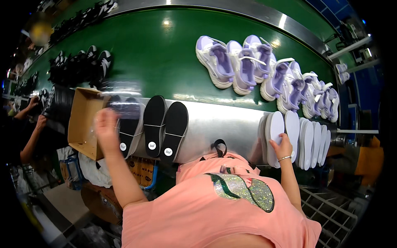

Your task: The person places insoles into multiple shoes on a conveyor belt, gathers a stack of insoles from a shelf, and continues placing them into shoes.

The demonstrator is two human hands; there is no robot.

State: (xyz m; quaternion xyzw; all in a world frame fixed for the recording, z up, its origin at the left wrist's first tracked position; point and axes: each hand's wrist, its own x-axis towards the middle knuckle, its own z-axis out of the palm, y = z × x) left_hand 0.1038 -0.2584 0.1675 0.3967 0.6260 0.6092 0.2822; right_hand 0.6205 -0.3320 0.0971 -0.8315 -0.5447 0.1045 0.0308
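On the steel tabletop (223,120), the left hand (106,126), blurred, is lying on a black flat insole (129,130), its grip unclear; the right hand (283,147) is grasping white foam insoles (275,132) stacked beside lilac sneakers (248,64).

The person's left arm rises from the lower edge, bare forearm slanting up and leftward; the left hand (106,126) is raised, fingers loosely spread, its outline blurred, so its grip cannot be told. The right arm reaches up on the other side, forearm nearly upright, a thin bracelet at the wrist; the right hand (282,147) is held with fingers curled forward and thumb set apart, back of the hand toward the camera.
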